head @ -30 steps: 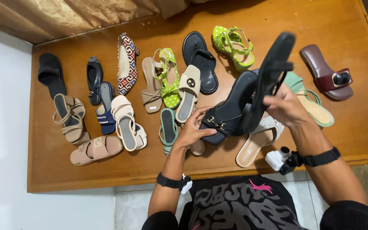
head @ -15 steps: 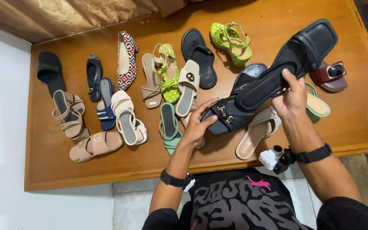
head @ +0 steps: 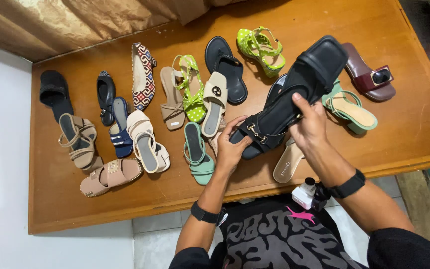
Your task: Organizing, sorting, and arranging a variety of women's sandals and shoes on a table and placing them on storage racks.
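My right hand (head: 308, 124) grips a black square-toed sandal (head: 319, 67) by its middle, holding it tilted up toward the far right above the wooden table (head: 294, 20). My left hand (head: 232, 147) holds the toe end of a black loafer with a gold buckle (head: 257, 134), which lies under the sandal. The two black shoes overlap, and part of the loafer is hidden behind the sandal. A beige slide (head: 287, 164) lies on the table under my right wrist.
Several shoes lie spread over the table: a mint heeled sandal (head: 349, 107), a maroon block-heel mule (head: 369, 74), a lime polka-dot wedge (head: 262, 47), a black flip-flop (head: 227, 67), a mint slide (head: 197, 152), tan and navy sandals at left (head: 110, 172). A curtain hangs at the back.
My right hand has swung the black sandal from upright down to a flatter tilt over the loafer. My left hand has shifted along the loafer's toe.
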